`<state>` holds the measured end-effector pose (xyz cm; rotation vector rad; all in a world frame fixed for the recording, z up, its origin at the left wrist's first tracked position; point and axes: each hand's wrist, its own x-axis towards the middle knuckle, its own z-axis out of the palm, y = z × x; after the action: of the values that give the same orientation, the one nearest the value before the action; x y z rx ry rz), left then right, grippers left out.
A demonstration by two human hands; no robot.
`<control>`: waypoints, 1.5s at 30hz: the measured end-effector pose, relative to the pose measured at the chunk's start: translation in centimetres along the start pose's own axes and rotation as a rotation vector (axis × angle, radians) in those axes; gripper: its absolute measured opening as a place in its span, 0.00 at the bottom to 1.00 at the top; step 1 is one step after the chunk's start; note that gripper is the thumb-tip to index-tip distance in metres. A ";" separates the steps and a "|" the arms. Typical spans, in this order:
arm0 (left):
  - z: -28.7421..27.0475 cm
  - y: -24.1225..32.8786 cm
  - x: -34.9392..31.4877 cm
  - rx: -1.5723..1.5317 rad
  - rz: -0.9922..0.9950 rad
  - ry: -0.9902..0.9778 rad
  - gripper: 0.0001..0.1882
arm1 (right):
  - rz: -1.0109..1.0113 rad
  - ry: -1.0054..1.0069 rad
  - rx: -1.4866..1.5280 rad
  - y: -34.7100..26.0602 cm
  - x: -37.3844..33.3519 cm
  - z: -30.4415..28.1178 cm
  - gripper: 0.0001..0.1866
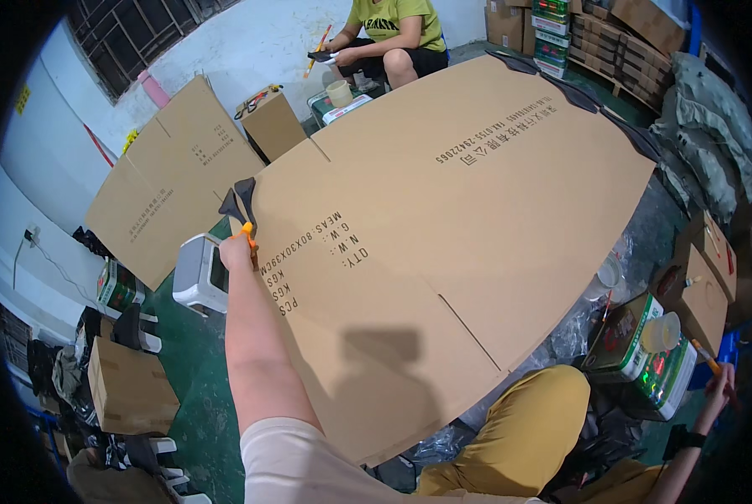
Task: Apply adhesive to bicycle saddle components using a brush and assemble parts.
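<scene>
My left hand [236,250] reaches far out to the left edge of a large flattened brown cardboard sheet [477,210] and is closed on a small orange tool [248,236]. Just beyond the tool, a dark piece of material [238,200] lies on the sheet's corner. My right hand [719,390] is low at the right rim, wearing a dark wristband, and grips a thin orange stick [704,356]. The stick points up toward a green tin can [636,357] with a plastic cup [662,331] on top. My yellow-trousered knee [531,420] sits below the sheet.
A white plastic stool [198,274] stands beside my left hand. Another cardboard sheet [166,172] leans at the left, with a small box [272,124] behind it. A seated person in a yellow-green shirt [393,25] works at the far side. Stacked cartons [561,29] and grey sacks [708,126] fill the right.
</scene>
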<state>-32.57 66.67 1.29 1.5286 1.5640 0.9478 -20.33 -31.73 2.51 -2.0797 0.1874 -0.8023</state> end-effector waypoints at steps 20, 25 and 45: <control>0.2 0.2 -1.2 0.302 0.143 -0.026 0.11 | 0.046 -0.048 0.010 -2.6 -1.4 0.4 0.14; -2.3 -1.6 -0.9 0.061 0.166 -0.115 0.08 | 0.083 -0.061 0.050 -2.1 -1.3 0.3 0.13; -10.5 -0.8 -25.3 -0.740 -0.179 -0.887 0.09 | -0.191 -0.406 0.636 -20.6 -4.7 2.0 0.18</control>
<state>-41.90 41.27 5.58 1.0090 0.5885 0.5146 -26.00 -15.91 15.50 -1.6122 -0.4421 -0.4480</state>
